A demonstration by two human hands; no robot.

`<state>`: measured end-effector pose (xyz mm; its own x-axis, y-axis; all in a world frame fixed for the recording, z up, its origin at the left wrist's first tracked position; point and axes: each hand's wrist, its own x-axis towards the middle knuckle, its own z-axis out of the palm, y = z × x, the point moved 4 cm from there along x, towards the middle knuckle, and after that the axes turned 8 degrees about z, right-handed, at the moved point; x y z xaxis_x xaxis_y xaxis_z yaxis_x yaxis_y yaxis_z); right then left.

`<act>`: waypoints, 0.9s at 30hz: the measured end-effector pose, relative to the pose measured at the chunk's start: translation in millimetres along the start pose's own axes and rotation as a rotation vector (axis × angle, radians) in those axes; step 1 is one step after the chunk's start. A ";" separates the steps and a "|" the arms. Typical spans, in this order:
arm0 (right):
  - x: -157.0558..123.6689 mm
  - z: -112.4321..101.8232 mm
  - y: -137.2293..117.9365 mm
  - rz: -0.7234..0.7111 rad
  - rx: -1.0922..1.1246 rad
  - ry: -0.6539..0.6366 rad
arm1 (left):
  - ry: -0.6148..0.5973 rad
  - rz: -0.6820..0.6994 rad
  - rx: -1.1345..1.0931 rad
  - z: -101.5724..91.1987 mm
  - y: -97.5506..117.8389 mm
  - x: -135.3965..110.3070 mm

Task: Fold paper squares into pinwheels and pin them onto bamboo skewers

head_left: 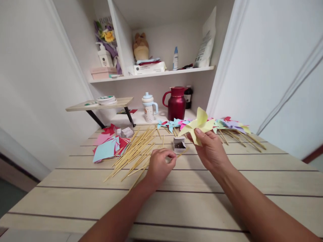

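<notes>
Head view: yellow pinwheel (196,127) pinched in right hand (210,148) above table (191,208), one blade pointing up, another leftward. Gripped in left hand (161,164), seemingly, thin stick (183,152), long axis slanting from near left to far right, tip near open box (179,145). Farther left, loose sticks (137,149).

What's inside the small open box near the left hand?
Inside the open box, small dark pieces show, too small to identify. Anything beneath them is hidden.
</notes>
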<state>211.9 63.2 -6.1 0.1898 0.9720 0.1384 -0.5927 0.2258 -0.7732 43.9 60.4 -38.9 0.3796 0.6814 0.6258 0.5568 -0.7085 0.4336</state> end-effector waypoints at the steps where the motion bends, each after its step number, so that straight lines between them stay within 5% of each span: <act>1: 0.3 -0.6 2.1 0.019 0.020 0.013 | 0.002 0.000 -0.013 1.7 1.7 -0.3; 15: 1.4 -9.9 20.4 0.238 0.236 0.135 | -0.176 -0.017 -0.042 34.9 -2.7 -16.8; 27: -0.5 -6.1 17.4 0.218 0.200 0.103 | -0.197 -0.158 -0.404 29.4 -0.4 -15.6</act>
<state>206.2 66.3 -23.4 0.1134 0.9896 -0.0889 -0.7687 0.0307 -0.6389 59.5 55.4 -67.9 0.4679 0.7806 0.4145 0.3015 -0.5818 0.7554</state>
